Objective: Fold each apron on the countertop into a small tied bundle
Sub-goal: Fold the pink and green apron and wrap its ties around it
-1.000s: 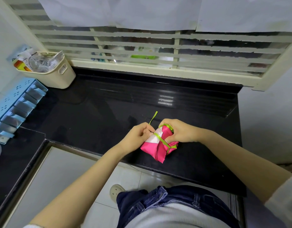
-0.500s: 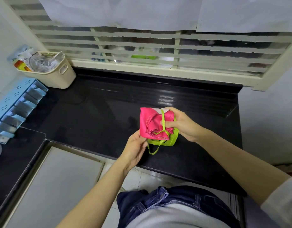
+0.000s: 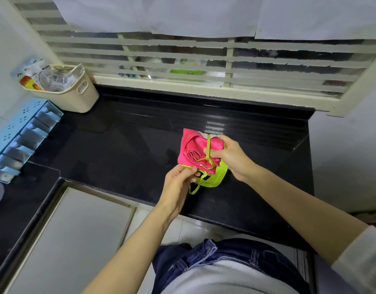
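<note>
Centrally, apron (image 3: pixel 193 151): pink bundle, green ties (image 3: pixel 208 148), held over black table (image 3: pixel 119 145).
Right hand (image 3: pixel 231 158): fingers (image 3: pixel 220 138) grip bundle's right side, thumb on tie.
Left hand (image 3: pixel 178 183): fingers (image 3: pixel 190 170) pinch its lower edge.

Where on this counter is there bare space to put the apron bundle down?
Bare black countertop stretches between the cream basket, the blue rack and the apron bundle; another bare strip lies right of the right hand. The left back corner is crowded.
</note>
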Available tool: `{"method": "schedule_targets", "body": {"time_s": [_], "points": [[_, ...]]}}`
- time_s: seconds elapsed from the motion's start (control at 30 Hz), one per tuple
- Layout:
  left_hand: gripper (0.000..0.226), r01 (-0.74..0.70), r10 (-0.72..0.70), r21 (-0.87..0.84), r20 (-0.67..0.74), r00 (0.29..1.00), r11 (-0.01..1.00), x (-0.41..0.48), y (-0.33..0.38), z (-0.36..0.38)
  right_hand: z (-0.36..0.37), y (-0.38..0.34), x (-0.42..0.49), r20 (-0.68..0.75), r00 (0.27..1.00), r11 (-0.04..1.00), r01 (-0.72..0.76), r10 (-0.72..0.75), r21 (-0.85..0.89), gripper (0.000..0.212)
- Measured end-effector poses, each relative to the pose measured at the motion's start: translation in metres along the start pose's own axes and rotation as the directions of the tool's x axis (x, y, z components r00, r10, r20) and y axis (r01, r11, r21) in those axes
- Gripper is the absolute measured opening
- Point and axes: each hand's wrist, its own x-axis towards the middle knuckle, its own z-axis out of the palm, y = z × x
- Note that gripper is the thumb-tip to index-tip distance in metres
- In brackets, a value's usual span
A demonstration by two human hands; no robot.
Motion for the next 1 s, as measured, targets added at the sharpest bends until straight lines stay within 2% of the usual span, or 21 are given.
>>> {"method": "schedule_targets", "body": {"time_s": [0.07, 0.17, 0.27, 0.37, 0.4, 0.47, 0.5, 0.53, 0.57, 0.6, 0.63, 0.67, 0.7, 0.73, 0.77, 0.83, 0.9, 1.0], "points": [[0.014, 0.046, -0.046, 0.006, -0.027, 0.999, 0.999, 0.001, 0.004, 0.004, 0.002, -0.002, 0.001, -0.017, 1.0, 1.0, 0.015, -0.016, -0.025, 0.037], [0.021, 0.108, -0.099, 0.047, -0.177, 0.979, 0.993, 0.007, 0.006, 0.009, 0.006, -0.002, 0.001, -0.038, 0.998, 0.995, 0.05, -0.054, -0.085, 0.036], [0.021, 0.117, -0.105, 0.036, -0.239, 0.965, 0.992, 0.013, 0.01, 0.012, 0.005, 0.002, -0.002, -0.021, 0.998, 0.997, 0.066, -0.067, -0.046, 0.037], [0.021, 0.101, -0.092, 0.023, -0.257, 0.962, 0.995, 0.018, 0.017, 0.014, 0.001, 0.009, -0.002, 0.109, 0.994, 0.992, -0.02, 0.007, 0.124, 0.054], [0.02, 0.107, -0.098, 0.018, -0.268, 0.958, 0.994, 0.021, 0.019, 0.015, 0.001, 0.012, -0.002, 0.127, 0.992, 0.994, -0.025, 0.011, 0.11, 0.065], [0.019, 0.125, -0.117, 0.007, -0.301, 0.947, 0.992, 0.026, 0.022, 0.015, 0.004, 0.017, -0.005, 0.016, 0.998, 0.997, 0.059, -0.058, -0.059, 0.08], [0.02, 0.134, -0.127, 0.001, -0.324, 0.938, 0.991, 0.028, 0.023, 0.015, 0.006, 0.019, -0.009, -0.107, 0.984, 0.979, 0.125, -0.144, -0.164, 0.076], [0.021, 0.144, -0.137, -0.007, -0.349, 0.927, 0.99, 0.03, 0.025, 0.016, 0.007, 0.023, -0.013, -0.26, 0.927, 0.942, 0.198, -0.27, -0.271, 0.065], [0.021, 0.153, -0.148, -0.017, -0.372, 0.916, 0.988, 0.033, 0.026, 0.017, 0.008, 0.024, -0.019, -0.374, 0.83, 0.883, 0.266, -0.414, -0.388, 0.051], [0.022, 0.157, -0.157, -0.032, -0.391, 0.907, 0.987, 0.034, 0.028, 0.018, 0.01, 0.024, -0.024, -0.404, 0.75, 0.819, 0.313, -0.524, -0.481, 0.038], [0.022, 0.154, -0.161, -0.05, -0.401, 0.902, 0.987, 0.035, 0.03, 0.021, 0.013, 0.024, -0.029, -0.372, 0.737, 0.785, 0.34, -0.565, -0.518, 0.028], [0.022, 0.145, -0.159, -0.066, -0.404, 0.901, 0.987, 0.036, 0.031, 0.024, 0.016, 0.025, -0.03, -0.309, 0.782, 0.793, 0.352, -0.541, -0.498, 0.022], [0.022, 0.134, -0.155, -0.079, -0.4, 0.903, 0.988, 0.037, 0.032, 0.028, 0.02, 0.026, -0.03, -0.234, 0.861, 0.841, 0.322, -0.451, -0.434, 0.018], [0.022, 0.126, -0.149, -0.084, -0.39, 0.909, 0.988, 0.037, 0.033, 0.031, 0.024, 0.027, -0.028, -0.166, 0.932, 0.899, 0.246, -0.322, -0.363, 0.019], [0.021, 0.124, -0.144, -0.078, -0.38, 0.914, 0.989, 0.037, 0.033, 0.034, 0.026, 0.029, -0.025, -0.112, 0.97, 0.937, 0.174, -0.216, -0.304, 0.023], [0.019, 0.123, -0.138, -0.064, -0.369, 0.919, 0.99, 0.038, 0.034, 0.039, 0.031, 0.027, -0.019, -0.025, 0.993, 0.977, 0.106, -0.112, -0.184, 0.022], [0.018, 0.126, -0.138, -0.058, -0.374, 0.917, 0.99, 0.04, 0.033, 0.04, 0.034, 0.023, -0.018, 0.031, 0.995, 0.991, 0.094, -0.092, -0.1, 0.018], [0.014, 0.096, -0.097, -0.022, -0.392, 0.915, 0.995, 0.043, 0.03, 0.036, 0.032, 0.018, -0.024, 0.038, 0.996, 0.981, 0.09, -0.085, -0.17, 0.019]]}}
